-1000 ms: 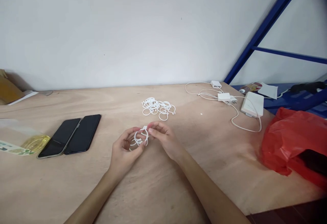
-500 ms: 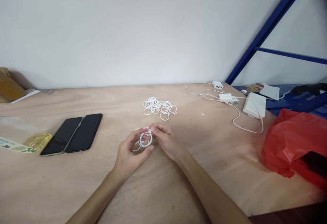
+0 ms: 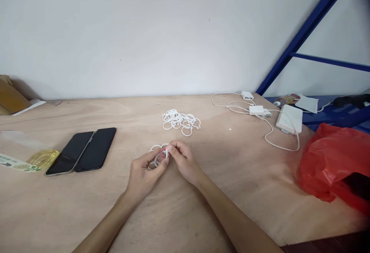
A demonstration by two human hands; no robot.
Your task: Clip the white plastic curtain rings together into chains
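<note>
A white plastic ring point(image 3: 157, 157), of the kind used on curtains, is held between both hands above the wooden table point(image 3: 162, 222). My left hand point(image 3: 143, 172) curls around it, thumb and fingers closed on its side. At its upper right, by the small joint, my right hand point(image 3: 186, 164) pinches it between thumb and fingertips. Behind my left fingers more white rings point(image 3: 156, 146) show in part on the tabletop; the fingers hide the rest. Farther back lies a loose pile of similar rings point(image 3: 176, 119), each with a little knob or eyelet.
Two dark phones point(image 3: 95, 149) lie side by side at left, beside a clear plastic bag point(image 3: 26, 149) with something yellow inside. White chargers point(image 3: 256, 110) with cables and a white box point(image 3: 289, 119) are at right, near a red plastic bag point(image 3: 332, 160) and blue frame point(image 3: 306, 29).
The held ring has turned from facing me to a more edge-on tilt. My left thumb has moved up onto it, and both hands have shifted slightly left.
</note>
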